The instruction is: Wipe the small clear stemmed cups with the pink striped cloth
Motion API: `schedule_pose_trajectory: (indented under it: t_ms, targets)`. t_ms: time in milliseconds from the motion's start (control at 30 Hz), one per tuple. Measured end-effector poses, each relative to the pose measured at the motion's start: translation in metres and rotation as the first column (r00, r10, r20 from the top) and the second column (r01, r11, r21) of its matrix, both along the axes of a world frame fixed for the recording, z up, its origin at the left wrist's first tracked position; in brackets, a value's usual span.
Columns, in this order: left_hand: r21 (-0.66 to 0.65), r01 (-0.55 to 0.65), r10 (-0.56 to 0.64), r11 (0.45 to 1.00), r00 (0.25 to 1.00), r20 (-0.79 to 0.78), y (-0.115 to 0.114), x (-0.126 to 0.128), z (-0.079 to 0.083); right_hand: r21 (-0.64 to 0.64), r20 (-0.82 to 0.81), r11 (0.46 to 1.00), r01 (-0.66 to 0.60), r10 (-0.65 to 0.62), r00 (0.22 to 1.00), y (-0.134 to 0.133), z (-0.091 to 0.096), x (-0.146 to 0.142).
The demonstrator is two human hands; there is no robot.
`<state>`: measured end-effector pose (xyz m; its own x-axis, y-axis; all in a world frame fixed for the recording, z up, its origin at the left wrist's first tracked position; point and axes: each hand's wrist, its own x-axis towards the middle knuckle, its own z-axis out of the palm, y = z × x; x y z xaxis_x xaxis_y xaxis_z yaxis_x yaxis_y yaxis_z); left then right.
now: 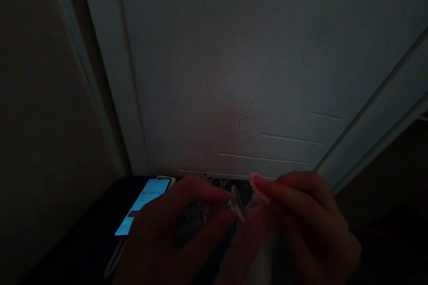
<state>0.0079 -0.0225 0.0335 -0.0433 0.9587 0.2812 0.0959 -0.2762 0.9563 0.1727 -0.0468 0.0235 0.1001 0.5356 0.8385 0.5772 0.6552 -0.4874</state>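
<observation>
My left hand (180,227) is closed, its thumb and forefinger pinching a small clear suction cup (238,205) whose round rim faces right. In my right hand (310,227) is a pink cloth (247,240), gripped near its top edge between thumb and fingers. The cloth hangs down beside the suction cup, close to its rim; whether they touch I cannot tell. Dim light hides the lower parts of both hands and most of the cloth's folds.
A lit phone (143,205) showing a timer lies on the dark surface at the left, with a pale cable (115,258) below it. Small clear pieces (214,179) lie behind my hands. A pale panel (214,62) with engraved hearts and lines rises at the back.
</observation>
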Motion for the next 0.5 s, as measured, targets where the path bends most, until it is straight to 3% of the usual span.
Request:
schedule_pose_trajectory:
  t_ms: [233,400,500]
  targets:
    - [0.007,0.098,-0.098,0.995,0.994,-0.044,-0.001,0.005,0.002,-0.064,-0.004,0.997,-0.035,0.035,0.999,-0.006,0.007,-0.008]
    - [-0.024,0.034,-0.032,0.999,0.996,0.083,-0.007,0.01,0.004,-0.107,0.157,0.988,-0.11,0.126,0.98,-0.002,0.01,0.002]
    - [-0.046,0.103,-0.096,0.994,0.987,0.131,-0.007,0.009,0.003,-0.109,0.172,0.982,-0.154,0.171,0.97,0.002,0.011,0.008]
